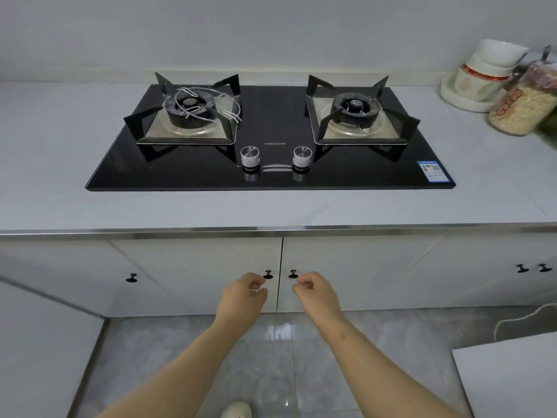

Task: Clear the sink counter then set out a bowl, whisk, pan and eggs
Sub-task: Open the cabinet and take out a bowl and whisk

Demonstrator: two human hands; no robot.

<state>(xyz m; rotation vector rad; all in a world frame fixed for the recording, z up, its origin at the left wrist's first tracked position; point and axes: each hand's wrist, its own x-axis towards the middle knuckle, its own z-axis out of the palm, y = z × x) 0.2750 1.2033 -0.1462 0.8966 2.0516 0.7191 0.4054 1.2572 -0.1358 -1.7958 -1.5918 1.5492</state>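
Note:
My left hand (244, 292) and my right hand (315, 292) hover side by side in front of two white cabinet doors under the counter. Each hand is just below a small dark knob: the left knob (268, 274) and the right knob (293, 273). The fingers of both hands are loosely curled with a gap to the thumb, and neither holds anything or touches a knob. Both doors are closed. A stack of white bowls (482, 76) lies upside down on a plate at the counter's back right. No whisk, pan or eggs are in view.
A black two-burner gas hob (271, 173) sits in the white counter (271, 209), with a wire rack (208, 107) on its left burner. A clear jar of pale flakes (521, 110) stands beside the bowls. A white board (509, 378) lies low at the right over the grey floor.

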